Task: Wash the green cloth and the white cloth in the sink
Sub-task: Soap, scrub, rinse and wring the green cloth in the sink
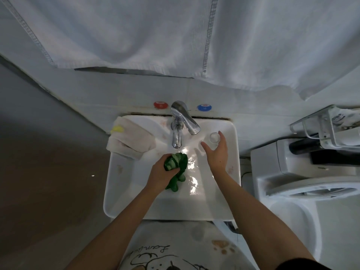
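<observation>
we see left hand (pixel 160 175) gripping balled green cloth (pixel 176 168) in sink (pixel 124 199); right hand (pixel 217 152) spread, at 3 o'clock of it.

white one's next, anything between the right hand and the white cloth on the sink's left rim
Yes: the faucet and the left hand gripping the green cloth lie between the right hand and the white cloth.

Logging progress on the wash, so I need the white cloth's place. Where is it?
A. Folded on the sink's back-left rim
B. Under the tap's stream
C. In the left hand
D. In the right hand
A: the white cloth lies folded on the back-left rim of the sink, while the left hand grips the green cloth.
</observation>
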